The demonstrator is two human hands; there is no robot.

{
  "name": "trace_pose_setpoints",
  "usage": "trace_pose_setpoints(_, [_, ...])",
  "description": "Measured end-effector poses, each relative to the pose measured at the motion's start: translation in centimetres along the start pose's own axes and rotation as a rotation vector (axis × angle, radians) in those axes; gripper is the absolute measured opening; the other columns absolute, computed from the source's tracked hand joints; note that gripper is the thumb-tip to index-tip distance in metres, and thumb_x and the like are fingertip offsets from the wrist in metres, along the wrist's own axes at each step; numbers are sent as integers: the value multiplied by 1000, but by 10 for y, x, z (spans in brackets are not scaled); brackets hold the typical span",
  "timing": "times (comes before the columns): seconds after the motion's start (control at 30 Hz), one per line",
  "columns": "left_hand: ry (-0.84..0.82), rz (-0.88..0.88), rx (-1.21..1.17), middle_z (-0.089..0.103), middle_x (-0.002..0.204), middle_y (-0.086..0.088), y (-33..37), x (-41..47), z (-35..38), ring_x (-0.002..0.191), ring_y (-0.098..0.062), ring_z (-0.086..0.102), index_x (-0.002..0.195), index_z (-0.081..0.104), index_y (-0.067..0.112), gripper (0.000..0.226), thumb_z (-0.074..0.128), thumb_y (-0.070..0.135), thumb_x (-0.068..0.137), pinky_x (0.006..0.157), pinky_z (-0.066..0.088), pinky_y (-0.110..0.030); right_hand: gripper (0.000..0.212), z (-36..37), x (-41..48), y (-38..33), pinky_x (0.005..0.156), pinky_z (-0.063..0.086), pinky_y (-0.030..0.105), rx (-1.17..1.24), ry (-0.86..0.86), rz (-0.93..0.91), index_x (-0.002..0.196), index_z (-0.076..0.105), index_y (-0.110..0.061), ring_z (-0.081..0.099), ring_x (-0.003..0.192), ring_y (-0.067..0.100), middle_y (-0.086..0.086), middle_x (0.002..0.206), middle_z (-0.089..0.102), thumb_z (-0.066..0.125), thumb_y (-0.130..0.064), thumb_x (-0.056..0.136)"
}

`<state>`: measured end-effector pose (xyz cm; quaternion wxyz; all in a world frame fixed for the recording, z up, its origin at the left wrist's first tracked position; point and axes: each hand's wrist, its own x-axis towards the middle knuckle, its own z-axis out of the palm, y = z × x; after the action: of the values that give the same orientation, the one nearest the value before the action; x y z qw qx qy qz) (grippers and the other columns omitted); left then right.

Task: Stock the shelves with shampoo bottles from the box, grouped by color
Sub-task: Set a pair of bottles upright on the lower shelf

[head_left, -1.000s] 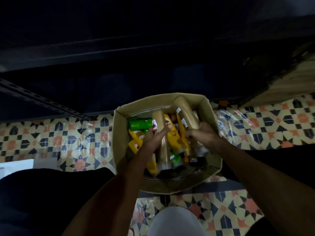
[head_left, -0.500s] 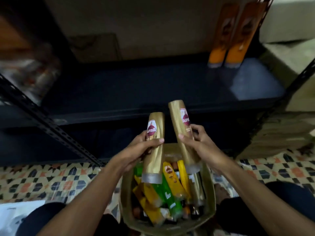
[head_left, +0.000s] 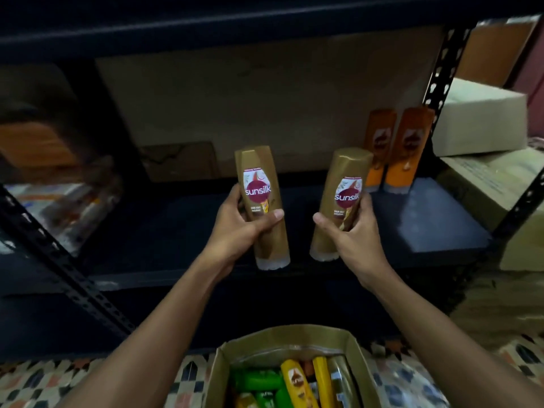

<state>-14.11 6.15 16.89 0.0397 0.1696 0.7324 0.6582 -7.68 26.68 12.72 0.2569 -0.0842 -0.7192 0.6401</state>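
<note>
- Left hand (head_left: 235, 228) curls round the left gold bottle (head_left: 262, 207), right hand (head_left: 353, 240) round the right gold bottle (head_left: 338, 201) — both upright before the dark shelf (head_left: 426, 219).
- 2 orange bottles (head_left: 407, 148) stand on the shelf, just behind the right gold bottle.
- Box (head_left: 294, 337) below holds green bottles (head_left: 262, 381) and yellow bottles (head_left: 295, 381).

The word "sunsilk" is printed in white lower-case letters on a dark red disc on the label of the left gold bottle (head_left: 258, 187). The same word is carried by the right gold bottle (head_left: 346, 184), at 3 o'clock from the first. Beneath each disc a small line is read as "HAIR FALL"; the rest is too small. The labels of the orange bottles (head_left: 407, 148), at 2 o'clock, are too blurred to be read.
</note>
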Motion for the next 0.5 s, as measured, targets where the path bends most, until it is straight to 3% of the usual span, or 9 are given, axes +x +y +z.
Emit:
trace_pose_setpoints(0.1, [11,58,22,73,111,8,-7,13,11,101,-1,71,134,54,20,62,86,12,81,79,59,-20,74,5,18,12,102,53,39,-28,-6,-27,131,39,-46,62,115,3,-15,126,62,88,-29,78])
trace_pose_setpoints(0.37, [3,120,29,66,123,13,-30,22,25,112,2,66,138,48,28,68,84,12,82,88,56,-19,79,8,34,43,98,53,32,-77,-53,-35,143,40,-35,59,121,4,-13,134,57,86,-38,79])
trace_pose_setpoints(0.5, [21,142,19,65,123,14,-34,23,27,111,4,65,139,48,27,70,85,11,82,86,55,-15,61,4,31,57,98,54,39,-156,-26,-12,123,52,-43,55,116,2,-18,123,49,84,-52,72])
